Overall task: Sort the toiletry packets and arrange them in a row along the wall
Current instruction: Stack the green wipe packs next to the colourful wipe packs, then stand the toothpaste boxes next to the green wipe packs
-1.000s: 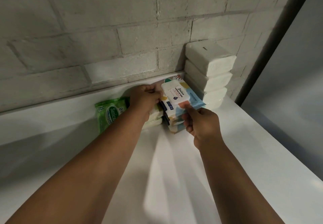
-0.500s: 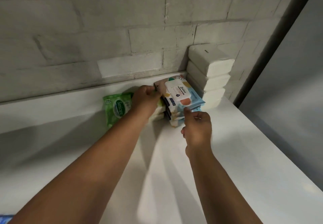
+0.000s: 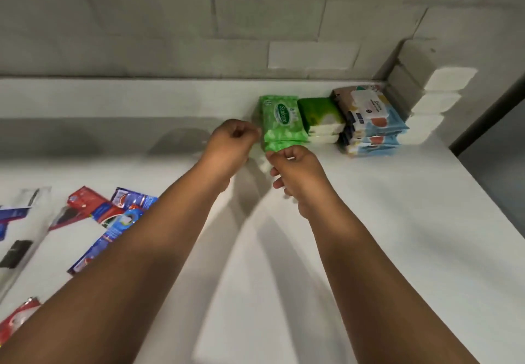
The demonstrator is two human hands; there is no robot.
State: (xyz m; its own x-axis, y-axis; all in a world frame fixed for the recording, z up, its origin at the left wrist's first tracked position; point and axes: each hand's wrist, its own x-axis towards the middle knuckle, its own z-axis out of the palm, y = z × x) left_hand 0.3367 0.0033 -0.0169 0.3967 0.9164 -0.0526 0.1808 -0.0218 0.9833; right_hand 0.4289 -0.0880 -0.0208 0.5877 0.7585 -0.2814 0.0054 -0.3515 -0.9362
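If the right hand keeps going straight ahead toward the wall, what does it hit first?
Most likely the green wipes pack: the right hand sits right at its near edge, possibly touching already; depth is unclear.

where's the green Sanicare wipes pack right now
In the head view, the green Sanicare pack sits at the left end of the row by the wall, beside the green-and-white packs, just beyond both hands.

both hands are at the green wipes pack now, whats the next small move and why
Probably nudge the green wipes stack back to the wall and flush against the green-and-white packs. Both the left hand and the right hand are at its front corner, and it sits angled.
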